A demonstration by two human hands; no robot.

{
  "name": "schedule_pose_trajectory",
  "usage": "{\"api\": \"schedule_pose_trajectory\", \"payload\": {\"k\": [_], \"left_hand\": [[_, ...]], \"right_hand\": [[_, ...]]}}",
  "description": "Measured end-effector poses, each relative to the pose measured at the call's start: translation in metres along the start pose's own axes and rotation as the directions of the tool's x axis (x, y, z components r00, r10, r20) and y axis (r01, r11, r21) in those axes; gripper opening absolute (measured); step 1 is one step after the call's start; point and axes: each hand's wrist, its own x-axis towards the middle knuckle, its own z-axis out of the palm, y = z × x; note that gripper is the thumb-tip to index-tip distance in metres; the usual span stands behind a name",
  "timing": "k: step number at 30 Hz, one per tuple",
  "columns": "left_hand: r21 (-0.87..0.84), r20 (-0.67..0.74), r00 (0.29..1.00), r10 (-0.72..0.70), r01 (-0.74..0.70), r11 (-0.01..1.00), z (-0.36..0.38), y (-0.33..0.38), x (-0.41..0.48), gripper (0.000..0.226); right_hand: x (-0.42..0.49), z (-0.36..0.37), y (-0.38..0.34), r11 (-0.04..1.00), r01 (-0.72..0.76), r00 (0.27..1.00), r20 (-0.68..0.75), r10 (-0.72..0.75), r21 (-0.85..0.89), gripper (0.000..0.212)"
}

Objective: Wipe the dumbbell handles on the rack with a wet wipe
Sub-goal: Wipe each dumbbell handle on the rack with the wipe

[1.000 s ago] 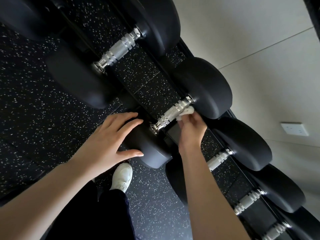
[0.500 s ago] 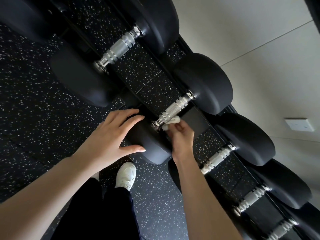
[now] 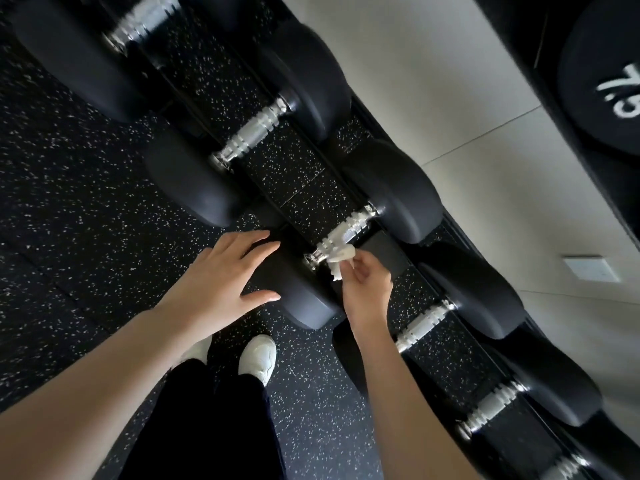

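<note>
I count six dumbbells (image 3: 391,188) in a slanted row on the rack (image 3: 384,252), each with a ribbed metal handle; the sixth is cut off at the lower right corner. There are two hands, one wipe, two white shoes (image 3: 258,356) and one wall plate (image 3: 590,268).

My left hand (image 3: 221,282) lies flat with spread fingers on the near head (image 3: 298,299) of the third dumbbell from the top. My right hand (image 3: 367,285) pinches the crumpled white wipe (image 3: 341,258) between thumb and fingertips. The wipe touches the near end of that dumbbell's handle (image 3: 346,233), just beside the near collar. The rest of the handle runs bare up to the far head.

The heads sit close to one another along both rails, nearly touching on the far side. Between neighbouring handles there is open room, and the speckled floor (image 3: 69,202) shows through. My right wrist crosses the gap between the third and fourth dumbbells. The far heads lie near the pale wall (image 3: 450,81). A higher shelf edge cuts across the top right corner, carrying one more black head (image 3: 602,81) with white digits. To the left of the rack the floor is open, and the shoes stand just beside the near heads.
</note>
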Motion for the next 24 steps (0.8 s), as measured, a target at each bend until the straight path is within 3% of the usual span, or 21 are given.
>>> {"api": "schedule_pose_trajectory", "payload": {"k": [6, 16, 24], "left_hand": [[0.122, -0.085, 0.996, -0.011, 0.022, 0.992, -0.035, -0.004, -0.003, 0.066], [0.202, -0.076, 0.994, -0.083, 0.097, 0.975, -0.095, -0.066, 0.020, 0.067], [0.162, 0.031, 0.999, -0.035, 0.030, 0.986, -0.123, -0.124, 0.065, 0.076]], "right_hand": [[-0.008, -0.002, -0.047, 0.994, 0.103, 0.995, 0.000, -0.103, -0.031, 0.022], [0.000, 0.055, -0.108, 0.992, 0.116, 0.993, -0.005, -0.116, -0.050, 0.014], [0.043, 0.126, -0.158, 1.000, 0.026, 0.959, -0.283, -0.030, -0.018, 0.012]]}}
